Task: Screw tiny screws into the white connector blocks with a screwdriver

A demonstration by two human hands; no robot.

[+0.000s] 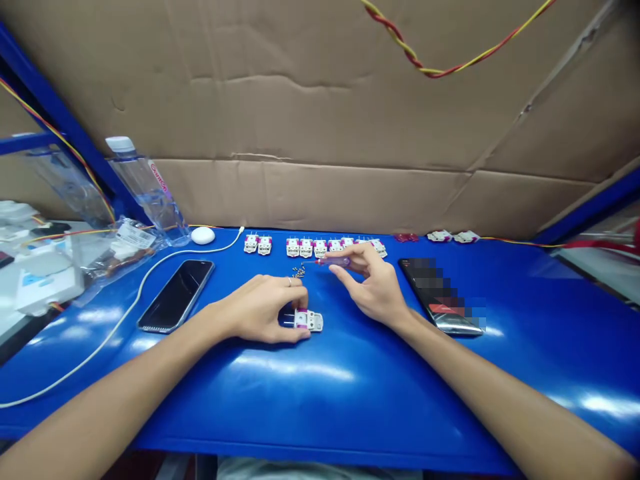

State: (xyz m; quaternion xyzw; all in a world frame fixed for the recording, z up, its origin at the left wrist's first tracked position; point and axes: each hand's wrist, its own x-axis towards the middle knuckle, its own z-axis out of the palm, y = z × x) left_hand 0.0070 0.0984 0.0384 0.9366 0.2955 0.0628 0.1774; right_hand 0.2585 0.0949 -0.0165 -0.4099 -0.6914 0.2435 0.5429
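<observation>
My left hand (270, 308) pinches a small white and purple plug part with metal pins (309, 320) against the blue table, thumb in front and fingers behind. A thin screwdriver with a clear pinkish handle (337, 261) lies between the thumb and fingers of my right hand (373, 280). Its tip points left over a little pile of brass-coloured screws (299, 273). Behind the hands stands a row of similar white and purple plug parts (306, 248), some partly hidden by my right hand. Two more of these plug parts (258, 245) are farther left.
A phone (176, 297) lies left, another dark phone (430, 293) right. A white cable (135, 300) crosses the left side. At the back are a water bottle (153, 190), a round white object (203, 235), red pieces (406, 237) and two white parts (453, 237) before a cardboard wall (320, 120).
</observation>
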